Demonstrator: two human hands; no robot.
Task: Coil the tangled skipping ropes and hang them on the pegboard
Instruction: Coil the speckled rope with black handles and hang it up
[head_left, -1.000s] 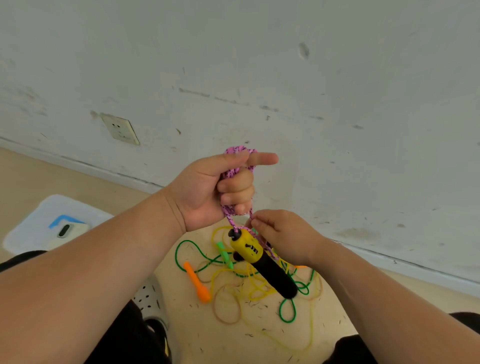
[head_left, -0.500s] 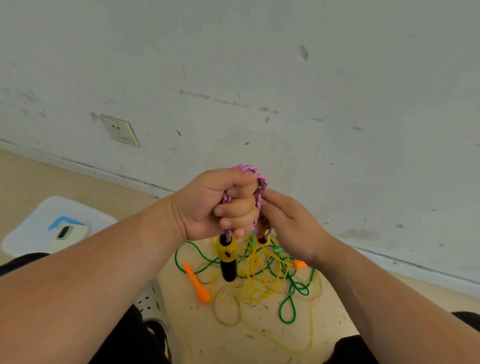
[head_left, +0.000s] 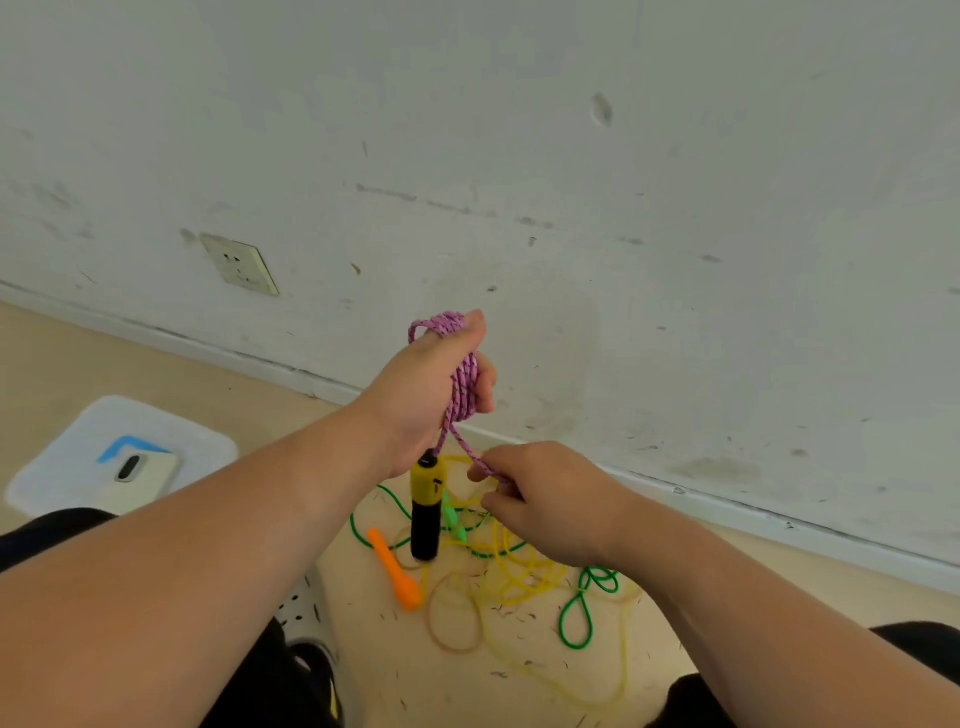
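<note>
My left hand is raised in front of the wall and grips a coil of pink braided skipping rope wound round it. One yellow-and-black handle dangles straight down below that hand. A strand of the pink rope runs down and right into my right hand, which pinches it. On the floor beneath lie a tangled yellow rope, a green rope and an orange handle. No pegboard is in view.
A white wall with a socket stands straight ahead. A white plastic lid with a phone on it lies on the floor at left. My knees and a white shoe are at the bottom.
My right hand has dropped down and to the right, away from the left hand, drawing a pink strand with it. The left hand has risen with the coil.
</note>
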